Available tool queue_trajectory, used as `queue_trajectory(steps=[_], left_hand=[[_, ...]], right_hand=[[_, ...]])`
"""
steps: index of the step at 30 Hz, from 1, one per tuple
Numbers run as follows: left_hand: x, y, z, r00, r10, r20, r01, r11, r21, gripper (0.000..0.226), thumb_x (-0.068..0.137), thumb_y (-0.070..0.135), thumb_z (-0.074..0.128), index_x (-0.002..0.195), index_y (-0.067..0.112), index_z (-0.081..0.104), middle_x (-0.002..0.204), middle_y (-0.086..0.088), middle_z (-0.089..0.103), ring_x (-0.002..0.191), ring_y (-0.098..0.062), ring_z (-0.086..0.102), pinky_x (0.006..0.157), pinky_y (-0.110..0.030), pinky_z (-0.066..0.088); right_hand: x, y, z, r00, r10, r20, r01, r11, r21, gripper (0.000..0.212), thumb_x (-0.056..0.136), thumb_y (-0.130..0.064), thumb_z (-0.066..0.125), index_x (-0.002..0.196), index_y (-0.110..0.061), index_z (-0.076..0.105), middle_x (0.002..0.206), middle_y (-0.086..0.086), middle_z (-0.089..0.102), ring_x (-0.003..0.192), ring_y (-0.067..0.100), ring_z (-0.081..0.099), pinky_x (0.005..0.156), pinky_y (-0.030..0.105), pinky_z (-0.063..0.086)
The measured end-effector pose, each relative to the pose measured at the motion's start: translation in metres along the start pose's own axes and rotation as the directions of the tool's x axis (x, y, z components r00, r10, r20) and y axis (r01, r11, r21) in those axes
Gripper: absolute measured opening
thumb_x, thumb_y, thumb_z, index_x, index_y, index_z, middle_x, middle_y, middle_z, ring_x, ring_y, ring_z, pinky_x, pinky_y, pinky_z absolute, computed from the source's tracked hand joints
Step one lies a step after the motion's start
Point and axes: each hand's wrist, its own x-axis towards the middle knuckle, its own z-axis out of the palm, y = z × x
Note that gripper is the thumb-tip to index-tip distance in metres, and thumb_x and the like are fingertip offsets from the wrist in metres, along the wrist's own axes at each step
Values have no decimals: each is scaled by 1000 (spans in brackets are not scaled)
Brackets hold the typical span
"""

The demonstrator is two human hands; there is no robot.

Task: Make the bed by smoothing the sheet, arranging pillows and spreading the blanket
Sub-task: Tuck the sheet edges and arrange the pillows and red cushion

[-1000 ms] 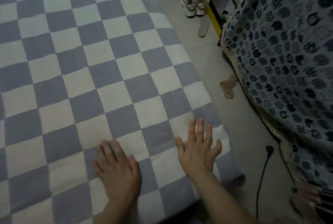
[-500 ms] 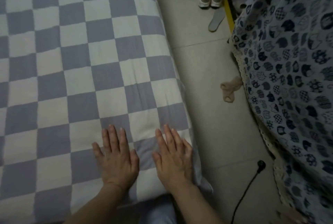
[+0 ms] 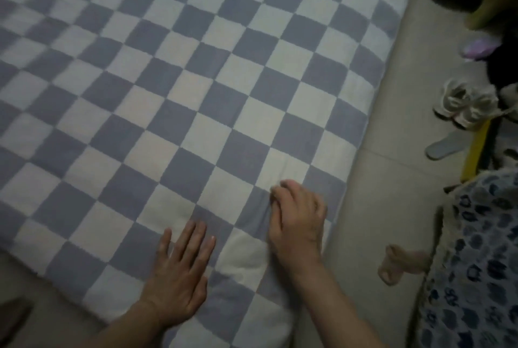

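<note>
Nearest the camera, the left hand [image 3: 179, 277] lies flat on the checked blanket [image 3: 196, 95], palm down, fingers [image 3: 193, 238] straight and slightly spread, close to the blanket's near edge. Just to its right, the right hand [image 3: 297, 221] rests on the same blanket near the corner of the bed; its fingers [image 3: 280, 193] are curled inward and seem to pinch a small fold of the cloth, with creases running out from under the knuckles. The two hands are near each other but apart.

The blanket, in grey-blue and white squares, covers the bed from the near edge to the far top of the view and lies mostly flat, with a soft bulge between the hands at the near corner.

To the right, the pale floor [image 3: 392, 151] runs alongside the bed. On it, near the lower right, lies a crumpled beige sock [image 3: 392, 269], just beside a dark-patterned cloth [image 3: 471, 263] that hangs at the right edge. Farther back on the floor lie a grey slipper [image 3: 445, 147], then a pair of white shoes [image 3: 462, 106], and beyond them a blurred purple thing [image 3: 479, 46].
</note>
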Motion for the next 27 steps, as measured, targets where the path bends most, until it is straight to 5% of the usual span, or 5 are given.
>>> queue_trajectory(steps=[10,15,18,24,27], left_hand=[[-3,8,-5,995,-64,-81,64,998,7,52,87,34,24,128,9,43,140,-16,40,130,-33,35,103,-52,26],[72,27,-49,861,-418,-289,335,895,-293,17,77,19,41,89,14,51,90,-10,61,85,-29,54,80,-36,30],[141,32,-68,759,-572,-311,470,812,-346,33,82,19,37,110,10,53,126,-17,55,121,-27,41,95,-43,28],[182,117,-25,784,-621,-16,612,777,-147,67,94,45,17,149,9,3,156,-14,6,144,-27,7,114,-50,8],[170,159,-19,845,-534,6,529,835,-151,67,87,45,34,145,12,24,154,-13,12,141,-30,16,112,-50,12]], right_hand=[[55,16,35,837,29,547,136,956,-259,57,98,-43,11,145,-17,-8,158,1,-3,146,17,-4,114,47,-12],[35,65,7,867,207,453,-25,926,-376,63,92,-41,10,146,-10,22,154,3,20,142,19,23,112,40,2],[67,68,8,898,315,308,-226,930,-291,68,87,-36,9,146,-6,25,154,10,22,143,23,21,114,43,3],[142,55,46,793,-289,536,426,892,-150,56,94,-33,20,145,-9,26,152,8,28,141,18,17,114,46,0],[138,115,39,857,-183,482,327,916,-233,56,97,-40,16,144,-10,13,153,3,12,143,17,7,114,42,-5]])
